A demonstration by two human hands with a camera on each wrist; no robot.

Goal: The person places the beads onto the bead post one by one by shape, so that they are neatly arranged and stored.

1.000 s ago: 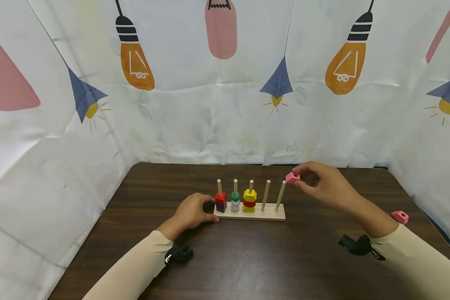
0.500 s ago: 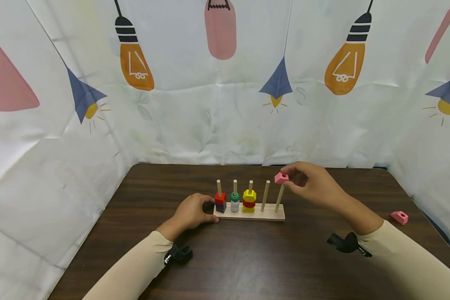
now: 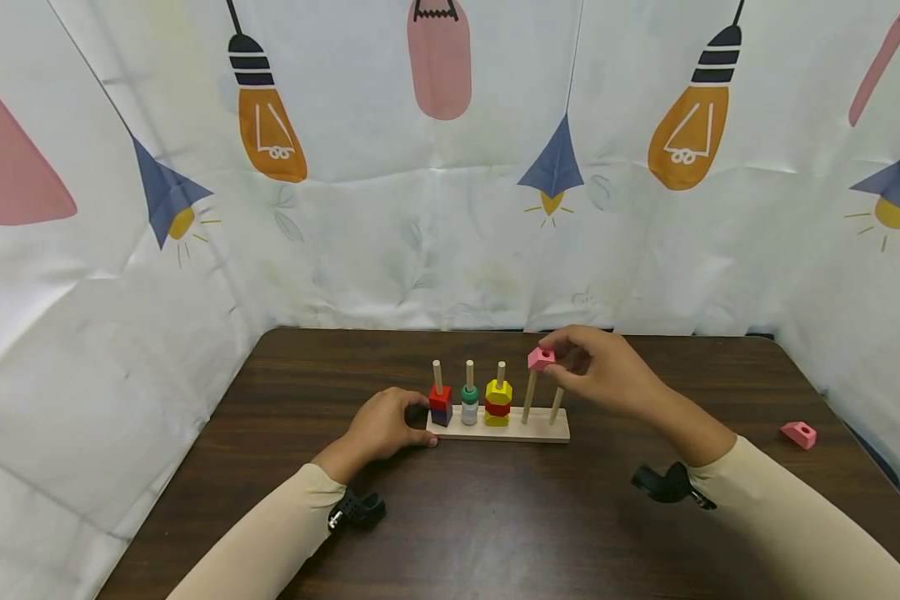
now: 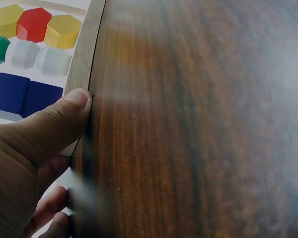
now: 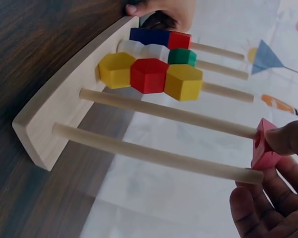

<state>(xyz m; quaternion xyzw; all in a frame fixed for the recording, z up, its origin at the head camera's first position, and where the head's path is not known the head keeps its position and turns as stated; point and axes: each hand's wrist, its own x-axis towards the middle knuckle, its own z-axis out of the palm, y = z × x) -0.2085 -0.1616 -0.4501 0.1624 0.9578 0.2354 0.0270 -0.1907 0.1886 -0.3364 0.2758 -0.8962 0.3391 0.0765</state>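
A wooden peg stand [image 3: 506, 431] with a flat base and several upright pegs lies on the table. My left hand [image 3: 385, 423] grips the base's left end, its thumb [image 4: 69, 111] on the front edge. In my right hand [image 3: 607, 371], thumb and fingers pinch a pink block [image 3: 541, 359] with a hole. The block is at the tip of the fourth peg [image 5: 174, 115]; I cannot tell whether it is threaded on. The fifth peg [image 5: 164, 157] is bare. Blue and red blocks [image 3: 440, 404], white and green beads [image 3: 470, 404], and yellow and red hexagonal blocks [image 3: 498, 404] fill the others partway.
Another pink block [image 3: 798, 434] with a hole lies on the table [image 3: 495, 517] at the far right. Behind the table hangs a white printed curtain [image 3: 435, 233]. Each wrist wears a black camera mount, such as the right one [image 3: 671, 483].
My right hand has moved left with the pink block, from right of the fifth peg, past it, to the tip of the fourth. My left hand has stayed on the base.
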